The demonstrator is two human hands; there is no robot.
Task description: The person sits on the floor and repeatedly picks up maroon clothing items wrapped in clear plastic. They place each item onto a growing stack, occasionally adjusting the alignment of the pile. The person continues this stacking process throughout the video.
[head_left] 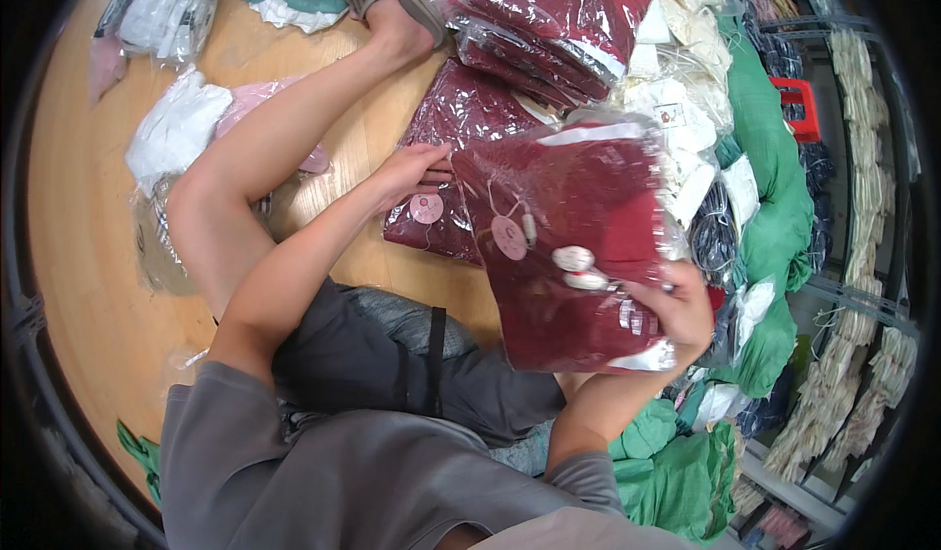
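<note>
The left hand [412,173] reaches forward on a nearly straight arm past the raised bare knee, fingers together and bent, their tips pressed down just beyond that knee. The right hand [676,315] is lifted to the right of the knee, elbow sharply bent, its grip closed, thumb in front, fingers curled behind.
</note>
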